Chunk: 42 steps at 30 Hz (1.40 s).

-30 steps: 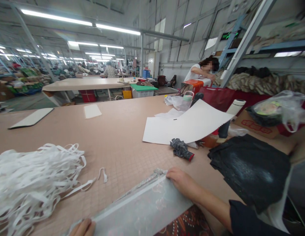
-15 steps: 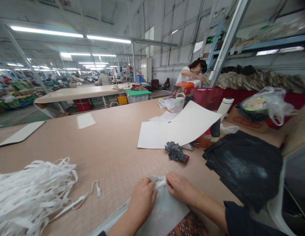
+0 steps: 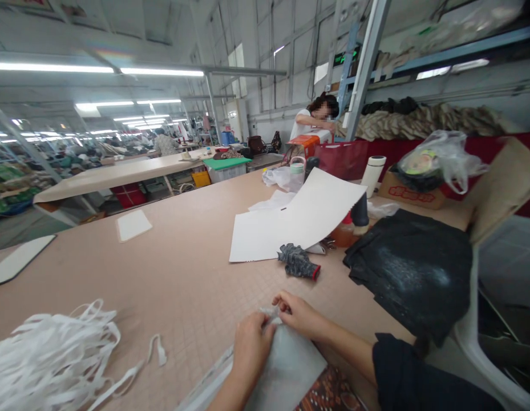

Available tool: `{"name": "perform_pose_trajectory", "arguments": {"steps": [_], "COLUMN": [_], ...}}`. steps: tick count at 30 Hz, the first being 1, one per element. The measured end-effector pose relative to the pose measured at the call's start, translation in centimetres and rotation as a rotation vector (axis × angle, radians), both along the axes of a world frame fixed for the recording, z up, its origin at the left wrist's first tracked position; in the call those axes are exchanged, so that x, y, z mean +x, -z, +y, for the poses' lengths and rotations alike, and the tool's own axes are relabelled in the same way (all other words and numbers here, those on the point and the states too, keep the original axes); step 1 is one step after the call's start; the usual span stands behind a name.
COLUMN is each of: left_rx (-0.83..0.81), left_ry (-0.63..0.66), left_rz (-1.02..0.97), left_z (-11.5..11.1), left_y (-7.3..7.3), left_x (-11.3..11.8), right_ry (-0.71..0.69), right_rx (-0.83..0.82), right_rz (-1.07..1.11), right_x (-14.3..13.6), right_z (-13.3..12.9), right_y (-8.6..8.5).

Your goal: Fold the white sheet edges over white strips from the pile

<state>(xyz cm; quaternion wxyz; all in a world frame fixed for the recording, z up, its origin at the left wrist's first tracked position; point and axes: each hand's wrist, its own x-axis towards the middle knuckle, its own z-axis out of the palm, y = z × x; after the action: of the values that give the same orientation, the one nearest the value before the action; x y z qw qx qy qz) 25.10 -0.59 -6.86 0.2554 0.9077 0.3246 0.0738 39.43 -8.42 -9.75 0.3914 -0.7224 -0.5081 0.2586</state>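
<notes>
**Both hands pinch the corner of a sheer fabric piece**

At the lower middle of the frame, the right hand (image 3: pixel 301 315) has a narrow grip, thumb and forefinger pinched on the frayed top corner of a translucent grey fabric piece (image 3: pixel 286 368). The left hand (image 3: pixel 251 342) is curled down on the same corner from the other side, fingers closed against the cloth. The fabric lies flat on the bench (image 3: pixel 183 274) at the bottom edge of the frame, over a dark patterned cloth (image 3: pixel 328 391).

To work this corner well, the pinch probably wants to stay light and close to the edge, with the rest of the piece held flat so that the thin cloth does not pucker.

Against the frame of half a second ago, the right hand's fingertips have lifted from lying flat into a pinch, and both hands sit closer together.

Further out, a bundle of white elastic strips (image 3: pixel 46 357) fills the lower left. Above the hands lie a crumpled grey glove (image 3: pixel 298 261) with a red cuff, a large white paper sheet (image 3: pixel 294 222) and, to the right, a black fabric stack (image 3: pixel 412 268). Another person (image 3: pixel 314 117) works in the upper middle.
</notes>
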Motion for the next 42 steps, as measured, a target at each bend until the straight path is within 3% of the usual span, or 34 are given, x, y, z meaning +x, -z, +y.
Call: {"name": "perform_pose_trajectory", "arguments": {"steps": [11,17,23,31,42], "left_rx": [0.052,0.301,0.505,0.596,0.586], "left_ry": [0.033,0.167,0.255,0.312,0.315], "left_rz": [-0.006,0.025,0.074,0.128,0.151], "left_z": [-0.5,-1.2,-1.3,-1.4,-1.4], "left_y": [-0.2,0.4,1.2,1.2,1.2], "left_x": [0.4,-0.2,-0.5,-0.4,-0.2], "right_ry": [-0.014,0.03,-0.073,-0.122,-0.18], "right_rx": [-0.021,-0.002,-0.01,-0.097,-0.215], "right_rz": [-0.053,-0.149,-0.238,-0.296,-0.325], "right_x": [-0.4,-0.6,0.1,1.1,1.6], "right_z": [-0.1,-0.4,-0.2,0.8,2.2], "right_y": [-0.8,-1.2,-1.1,-2.0,-2.2]}}
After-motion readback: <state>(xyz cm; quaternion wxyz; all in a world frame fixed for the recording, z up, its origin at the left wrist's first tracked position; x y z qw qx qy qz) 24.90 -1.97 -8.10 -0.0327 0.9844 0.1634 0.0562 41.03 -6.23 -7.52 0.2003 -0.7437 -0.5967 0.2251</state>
